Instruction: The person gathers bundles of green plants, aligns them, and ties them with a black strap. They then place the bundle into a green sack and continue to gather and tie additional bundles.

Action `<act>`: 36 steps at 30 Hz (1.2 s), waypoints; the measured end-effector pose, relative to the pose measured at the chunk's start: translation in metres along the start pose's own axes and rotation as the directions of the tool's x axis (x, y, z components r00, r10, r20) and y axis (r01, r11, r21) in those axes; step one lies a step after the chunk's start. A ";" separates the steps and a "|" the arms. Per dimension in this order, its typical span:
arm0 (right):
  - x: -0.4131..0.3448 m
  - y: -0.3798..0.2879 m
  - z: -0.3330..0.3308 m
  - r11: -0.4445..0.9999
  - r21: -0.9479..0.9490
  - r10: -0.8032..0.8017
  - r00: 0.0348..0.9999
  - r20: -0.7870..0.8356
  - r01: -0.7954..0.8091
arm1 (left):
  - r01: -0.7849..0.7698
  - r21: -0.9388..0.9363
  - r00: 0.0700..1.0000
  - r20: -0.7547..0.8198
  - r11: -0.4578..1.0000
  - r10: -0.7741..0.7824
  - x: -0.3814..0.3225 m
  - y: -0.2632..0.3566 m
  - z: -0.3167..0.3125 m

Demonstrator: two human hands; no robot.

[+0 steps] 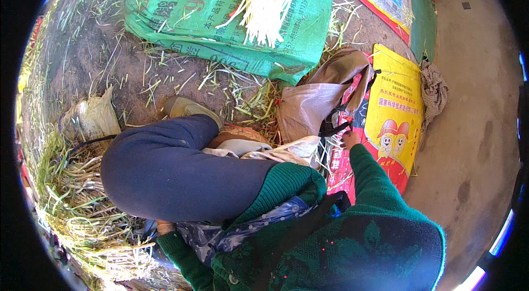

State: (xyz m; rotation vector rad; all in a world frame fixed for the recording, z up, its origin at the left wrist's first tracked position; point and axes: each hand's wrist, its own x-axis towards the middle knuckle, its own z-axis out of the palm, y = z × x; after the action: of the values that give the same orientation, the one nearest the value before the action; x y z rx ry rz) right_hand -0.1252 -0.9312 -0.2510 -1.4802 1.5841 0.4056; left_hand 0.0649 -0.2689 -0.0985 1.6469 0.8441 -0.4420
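Note:
My right hand point(350, 139) rests at a red printed sack point(339, 167), close to the end of a black strap point(334, 129). Its fingers are small and partly turned away, so any grip is unclear. Beside it lies a crumpled brown woven bag point(308, 103); a yellow printed sack point(394, 88) is on the other side. At lower left my left hand point(165, 227) shows only near the wrist, below my bent leg point(186, 183); its fingers are hidden. Pale cloth point(285, 152) is bunched between my leg and the brown bag.
A bundle of pale peeled stalks point(272, 2) lies on a green woven feed sack point(177, 22). Cut stalks and leaves point(86, 200) cover the ground at left. A whitish sack point(91, 119) stands by my knee. Concrete floor point(467, 126) runs along the right, beside a checked cloth point(433, 88).

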 end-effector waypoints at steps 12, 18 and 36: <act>-0.018 -0.001 0.049 0.681 -0.505 -0.520 0.836 0.177 0.530 | -0.007 0.026 1.000 -0.028 1.000 0.008 -0.005 0.003 -0.001; -0.003 -0.090 0.037 0.647 -0.476 -0.604 0.781 0.157 0.596 | 0.005 0.041 1.000 -0.024 0.999 -0.004 -0.002 0.002 0.002; -0.090 -0.198 0.154 -0.440 -0.468 -0.463 0.253 0.849 0.767 | 0.050 0.003 0.993 -0.103 0.999 -0.050 -0.036 -0.011 -0.013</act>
State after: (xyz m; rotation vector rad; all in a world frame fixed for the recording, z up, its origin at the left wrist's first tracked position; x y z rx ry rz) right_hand 0.1036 -0.8054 -0.1991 -2.8683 -0.5608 0.8398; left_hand 0.0309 -0.2661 -0.0780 1.6677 0.9633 -0.3964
